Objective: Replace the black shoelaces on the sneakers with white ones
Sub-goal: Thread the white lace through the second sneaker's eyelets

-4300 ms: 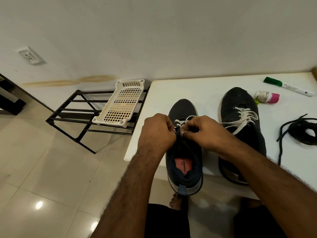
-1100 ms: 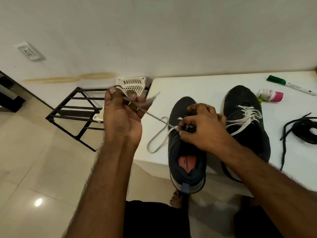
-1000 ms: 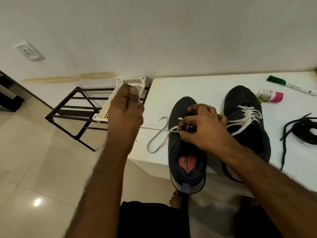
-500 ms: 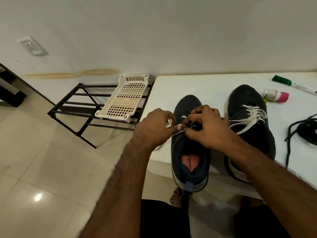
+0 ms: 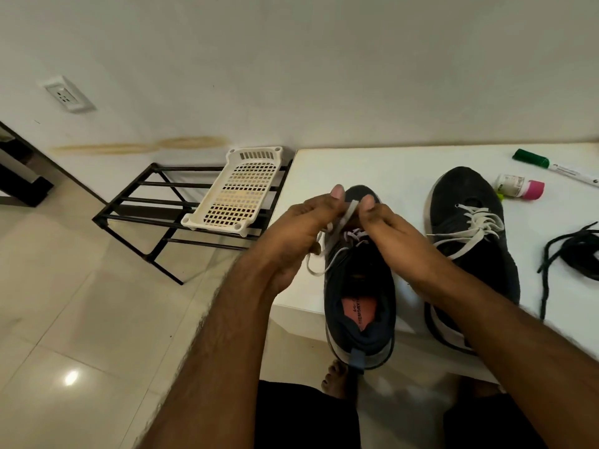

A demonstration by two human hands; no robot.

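Two dark sneakers stand on a white table (image 5: 398,163), heels toward me. The left sneaker (image 5: 358,286) overhangs the table's front edge and has a white shoelace (image 5: 327,264) partly threaded through it. My left hand (image 5: 301,234) and my right hand (image 5: 392,231) meet above its tongue, and both pinch the white lace, which rises between my thumbs. A slack loop of the lace hangs off the shoe's left side. The right sneaker (image 5: 473,241) carries a white lace (image 5: 470,228) through its eyelets. A pile of black shoelaces (image 5: 573,251) lies at the table's right edge.
A green-capped marker (image 5: 554,168) and a small bottle with a pink cap (image 5: 520,186) lie at the back right of the table. Left of the table a black metal rack (image 5: 168,202) holds a white perforated tray (image 5: 240,189). My bare foot (image 5: 335,377) shows below on the tiled floor.
My left hand pulled the white lace out to the left, then came back to the shoe. Both hands now hold the lace up together above the tongue.
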